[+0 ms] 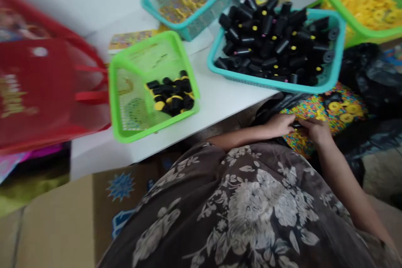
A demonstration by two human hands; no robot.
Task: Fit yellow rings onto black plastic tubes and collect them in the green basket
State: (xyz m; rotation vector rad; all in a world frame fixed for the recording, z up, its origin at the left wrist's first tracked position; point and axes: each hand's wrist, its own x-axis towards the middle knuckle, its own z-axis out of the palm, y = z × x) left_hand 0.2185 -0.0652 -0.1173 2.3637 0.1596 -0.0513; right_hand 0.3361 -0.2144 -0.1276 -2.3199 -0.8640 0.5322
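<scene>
Over a black bag of small multicoloured beads (301, 144), my left hand (281, 125) and my right hand (317, 130) meet, fingers closed round a small black piece (296, 124) between them. Yellow rings (346, 113) lie on the beads just beyond my right hand. Above the hands, a teal basket (270, 82) on the table is heaped with black cylindrical pieces (266, 46), some with yellow or pink tips. Further left, a green basket (150, 127) holds several black pieces with yellow bands (172, 96).
A second teal basket (191, 25) with yellow pieces stands at the back of the white table (220, 100). At the upper right, a green basket (361, 31) holds yellow rings. A red bag (47, 88) is at the left, and a cardboard box (69, 217) sits below the table.
</scene>
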